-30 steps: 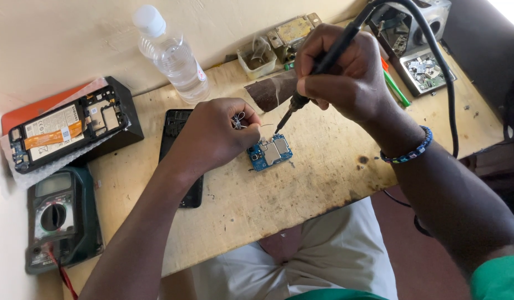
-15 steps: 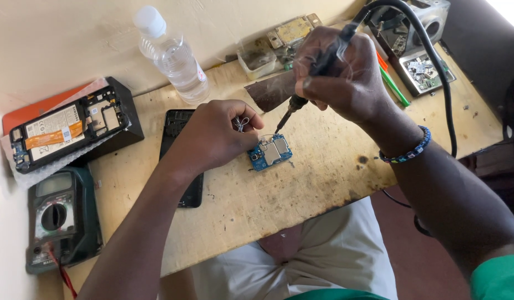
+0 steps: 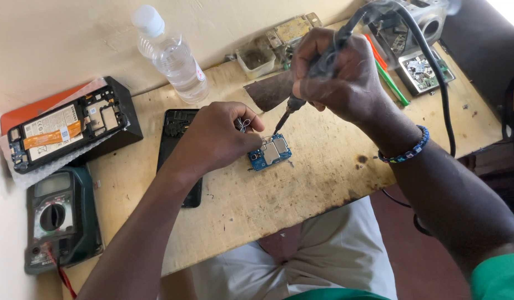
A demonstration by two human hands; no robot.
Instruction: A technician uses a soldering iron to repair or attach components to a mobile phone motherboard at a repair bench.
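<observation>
Grip [image 3: 337,78] around slim black soldering iron [image 3: 318,69]

Matt, scorched wooden bench [image 3: 301,200] — clear glossy plastic bottle [image 3: 176,58] — small blue circuit board [image 3: 269,153] with metal shields.

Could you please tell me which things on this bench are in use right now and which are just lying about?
In use: soldering iron in right hand; thin wire in left hand; blue circuit board.

Lying about: water bottle, multimeter, opened phone, black phone.

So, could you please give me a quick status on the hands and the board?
Right hand grips black soldering iron, tip above small blue circuit board. Left hand pinches thin solder wire beside it. Nothing in the way.
</observation>
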